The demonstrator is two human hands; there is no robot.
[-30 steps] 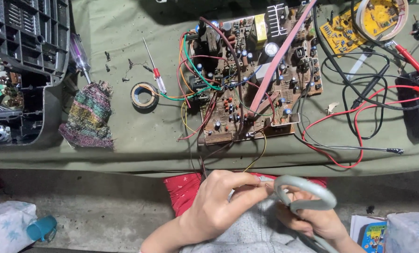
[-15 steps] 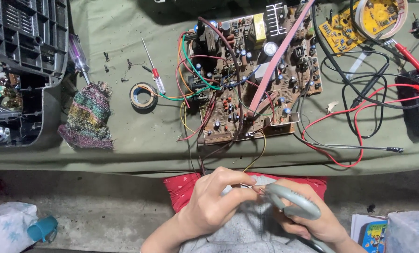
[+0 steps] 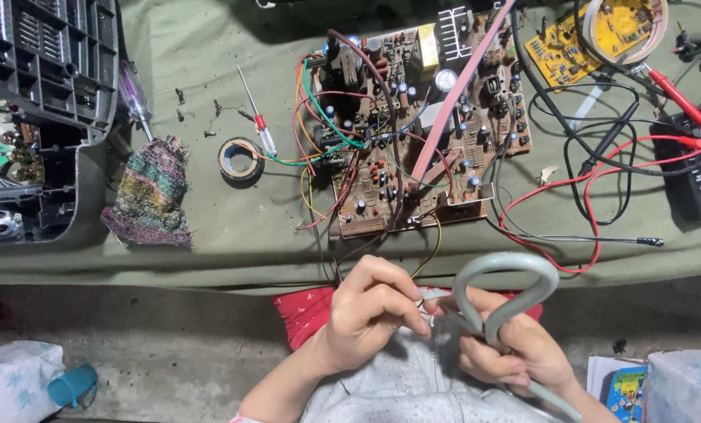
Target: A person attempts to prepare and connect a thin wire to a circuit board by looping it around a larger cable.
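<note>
below, the floor [image 3: 170, 368] is bare grey concrete, and a table [image 3: 233, 235] draped in olive cloth spans the view. leftmost sits a pale wrapped packet [image 3: 9, 384], then a black plastic casing [image 3: 37, 94], a woven rag [image 3: 150, 192], a tape roll [image 3: 240, 158] and a brown circuit board [image 3: 413, 125]. the left hand [image 3: 374, 309] pinches the end of a grey flat cable [image 3: 507, 286] with fingers pressed together; the right hand [image 3: 515, 352] grips its loop below the table edge. rightmost, a colourful printed booklet [image 3: 621, 392].

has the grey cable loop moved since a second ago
Yes. The grey cable loop held by the right hand has risen toward the table edge and now stands taller and narrower.
</note>
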